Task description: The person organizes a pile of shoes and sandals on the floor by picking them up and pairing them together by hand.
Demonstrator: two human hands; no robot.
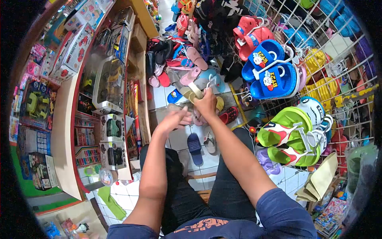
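My right hand (206,104) is closed around an olive-and-cream slipper (187,93), holding it above the floor. Close by on the left, my left hand (176,118) is slightly blurred, its fingers apart and nothing seen in them. A dark blue slide (195,148) lies on the tiles below my hands, next to a grey-white sandal (210,142). Just right of my right hand are a yellow shoe (219,104) and a dark red clog (229,115). Beyond the held slipper rests a small blue slipper (174,96).
A heap of mixed footwear (179,53) lies ahead. To the right, a white wire rack (318,24) holds hanging blue clogs (268,71) and green sandals (296,135). Wooden shelves (65,115) with boxed toys (109,85) stand on the left. A green cloth (111,203) lies on the floor.
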